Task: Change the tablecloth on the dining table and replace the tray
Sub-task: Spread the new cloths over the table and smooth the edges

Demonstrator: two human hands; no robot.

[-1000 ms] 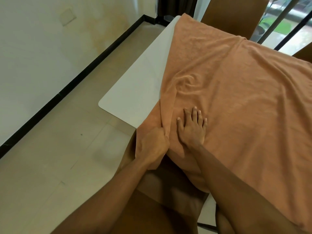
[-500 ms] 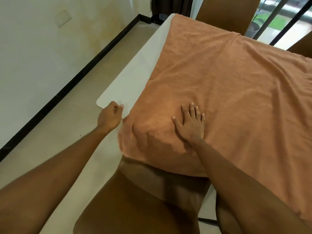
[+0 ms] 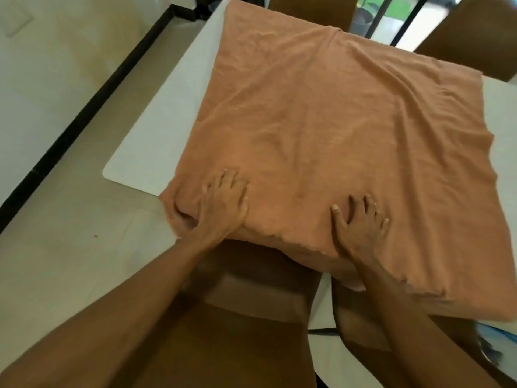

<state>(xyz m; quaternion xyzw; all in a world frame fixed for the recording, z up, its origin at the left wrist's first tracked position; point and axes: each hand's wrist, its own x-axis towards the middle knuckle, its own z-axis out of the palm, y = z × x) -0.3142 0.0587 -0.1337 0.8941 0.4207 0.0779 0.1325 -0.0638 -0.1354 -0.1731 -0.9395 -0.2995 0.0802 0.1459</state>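
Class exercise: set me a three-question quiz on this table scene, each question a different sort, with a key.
1. True or false: the cloth covers the whole table.
2. The left hand and right hand both rest on: A the cloth, B bare table, C each other.
3. Fill in: below the cloth's near edge stands a brown ____.
Key: 1 false; 2 A; 3 chair.
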